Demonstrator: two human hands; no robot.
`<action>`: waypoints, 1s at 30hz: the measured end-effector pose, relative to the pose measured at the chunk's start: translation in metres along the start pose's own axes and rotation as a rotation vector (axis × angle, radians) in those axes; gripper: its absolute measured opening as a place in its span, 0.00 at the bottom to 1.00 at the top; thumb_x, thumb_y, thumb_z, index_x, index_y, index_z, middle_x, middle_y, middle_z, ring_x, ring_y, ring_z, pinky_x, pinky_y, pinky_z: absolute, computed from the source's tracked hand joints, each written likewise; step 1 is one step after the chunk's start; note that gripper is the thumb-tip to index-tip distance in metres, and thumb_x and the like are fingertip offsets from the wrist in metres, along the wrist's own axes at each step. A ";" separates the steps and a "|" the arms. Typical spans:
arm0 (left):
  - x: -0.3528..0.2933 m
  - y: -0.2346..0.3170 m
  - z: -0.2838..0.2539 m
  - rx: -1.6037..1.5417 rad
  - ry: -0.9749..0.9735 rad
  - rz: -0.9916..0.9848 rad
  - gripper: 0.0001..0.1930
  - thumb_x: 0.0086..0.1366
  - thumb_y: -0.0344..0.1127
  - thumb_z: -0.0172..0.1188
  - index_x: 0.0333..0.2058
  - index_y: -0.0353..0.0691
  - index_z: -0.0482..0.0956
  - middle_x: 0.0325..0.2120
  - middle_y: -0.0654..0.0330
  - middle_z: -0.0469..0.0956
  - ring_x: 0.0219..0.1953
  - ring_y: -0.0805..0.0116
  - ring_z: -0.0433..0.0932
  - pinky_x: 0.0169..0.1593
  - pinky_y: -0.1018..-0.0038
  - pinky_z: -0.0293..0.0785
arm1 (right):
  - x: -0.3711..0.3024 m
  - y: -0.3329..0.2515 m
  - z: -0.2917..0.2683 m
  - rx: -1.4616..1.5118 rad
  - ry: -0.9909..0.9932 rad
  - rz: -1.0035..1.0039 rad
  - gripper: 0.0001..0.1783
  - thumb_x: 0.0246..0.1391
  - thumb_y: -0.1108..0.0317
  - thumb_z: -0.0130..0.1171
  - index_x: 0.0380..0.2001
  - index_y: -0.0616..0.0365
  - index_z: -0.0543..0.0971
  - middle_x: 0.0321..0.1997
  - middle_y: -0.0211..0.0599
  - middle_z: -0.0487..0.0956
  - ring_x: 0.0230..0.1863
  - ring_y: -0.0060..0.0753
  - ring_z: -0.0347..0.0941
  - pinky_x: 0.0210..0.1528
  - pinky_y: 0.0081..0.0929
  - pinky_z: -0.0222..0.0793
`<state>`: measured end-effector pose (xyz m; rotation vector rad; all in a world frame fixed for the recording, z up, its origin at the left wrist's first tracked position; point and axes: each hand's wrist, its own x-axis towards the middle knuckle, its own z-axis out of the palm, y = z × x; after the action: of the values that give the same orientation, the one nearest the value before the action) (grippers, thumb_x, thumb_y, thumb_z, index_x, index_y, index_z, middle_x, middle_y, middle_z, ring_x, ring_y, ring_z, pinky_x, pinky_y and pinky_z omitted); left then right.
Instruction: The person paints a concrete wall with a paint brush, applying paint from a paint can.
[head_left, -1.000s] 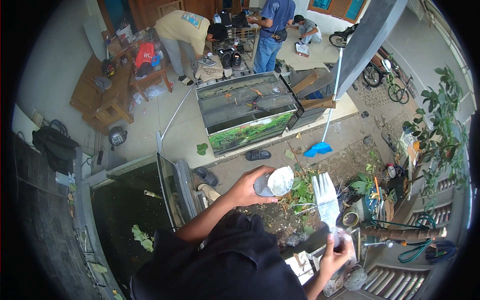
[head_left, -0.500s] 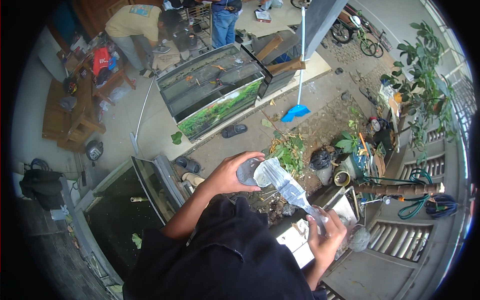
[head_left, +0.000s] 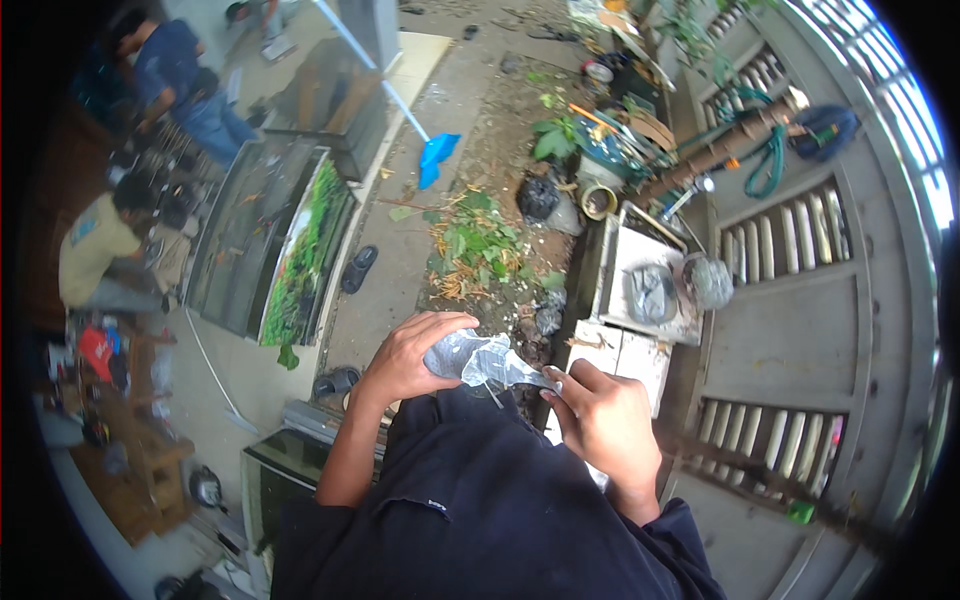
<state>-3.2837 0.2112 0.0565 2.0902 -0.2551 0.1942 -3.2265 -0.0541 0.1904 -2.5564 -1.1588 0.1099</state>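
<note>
My left hand [head_left: 408,358] is curled around a grey, rounded lump [head_left: 446,356] in front of my chest. A whitish-grey, wet-looking strip of cloth [head_left: 496,364] lies over the lump's right side and is drawn out to the right, narrowing to a twisted end. That end is pinched between the thumb and fingers of my right hand [head_left: 612,410]. White smears mark the right fingertips. A thin loose thread dangles below the strip. The underside of the lump is hidden by my left palm.
White slabs [head_left: 640,370] stand ahead right, with a grey lump [head_left: 652,292] and a grey ball [head_left: 709,281] near them. Cut leaves [head_left: 475,245] lie on the ground. A blue broom [head_left: 437,160], a glass tank [head_left: 250,240] and two people are beyond.
The view has turned to the right. My hands have come closer together and nearer my body, and the stretched strip is shorter and more bunched. My right hand now has its back upward.
</note>
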 end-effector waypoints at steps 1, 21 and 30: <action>0.014 0.003 0.011 -0.002 -0.053 0.038 0.42 0.34 0.28 0.81 0.56 0.42 0.79 0.54 0.56 0.81 0.56 0.54 0.80 0.62 0.60 0.74 | -0.011 0.006 -0.003 -0.004 0.003 0.053 0.13 0.52 0.67 0.69 0.41 0.55 0.84 0.26 0.33 0.75 0.22 0.42 0.76 0.25 0.37 0.72; 0.082 0.192 0.345 -0.357 -0.671 0.349 0.39 0.42 0.36 0.83 0.55 0.36 0.77 0.50 0.50 0.81 0.54 0.53 0.81 0.58 0.62 0.76 | -0.422 0.035 0.007 0.605 0.624 1.180 0.17 0.72 0.64 0.50 0.30 0.65 0.77 0.16 0.36 0.67 0.19 0.28 0.64 0.26 0.31 0.61; 0.027 0.258 0.466 -0.556 -0.973 0.250 0.40 0.42 0.32 0.84 0.54 0.30 0.75 0.44 0.51 0.83 0.48 0.65 0.82 0.54 0.68 0.78 | -0.553 -0.004 0.050 0.891 0.988 1.215 0.23 0.75 0.57 0.47 0.30 0.62 0.79 0.19 0.24 0.71 0.24 0.17 0.63 0.28 0.23 0.60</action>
<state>-3.3083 -0.3218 0.0421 1.4441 -1.0215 -0.6974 -3.6078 -0.4493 0.1079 -1.6762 0.7129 -0.2698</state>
